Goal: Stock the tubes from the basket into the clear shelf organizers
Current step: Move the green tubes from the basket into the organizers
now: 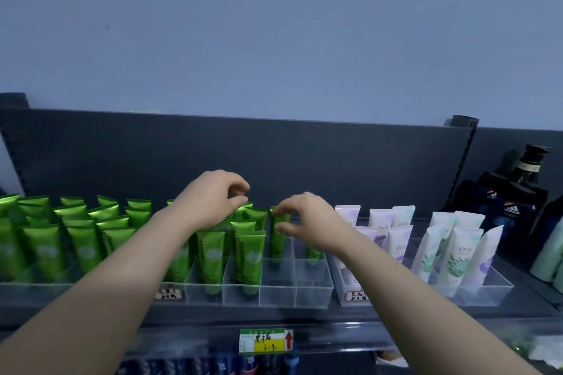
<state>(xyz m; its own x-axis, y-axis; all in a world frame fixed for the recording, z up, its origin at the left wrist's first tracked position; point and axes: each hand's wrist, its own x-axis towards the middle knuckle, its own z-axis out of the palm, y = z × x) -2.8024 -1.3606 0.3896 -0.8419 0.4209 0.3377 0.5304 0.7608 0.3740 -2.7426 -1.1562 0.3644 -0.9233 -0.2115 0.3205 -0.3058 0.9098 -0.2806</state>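
Several green tubes (210, 250) stand cap-down in the lanes of a clear organizer (313, 286) on the shelf. My right hand (307, 219) pinches the crimped top of one green tube (277, 240), which stands at the back of a lane that is otherwise bare. Another green tube (312, 253) shows under my right wrist, in the lane to the right. My left hand (210, 201) hovers over the back tubes of the lanes to the left. Its fingers are curled towards the thumb, and no tube shows between them. The basket is out of view.
More green tubes (76, 237) fill the organizer on the left. White tubes (457, 256) stand in a clear organizer (499, 286) on the right. Dark bottles (518, 192) stand at the far right. The grey back panel (274, 149) rises behind. A price tag (266, 341) hangs on the shelf's front edge.
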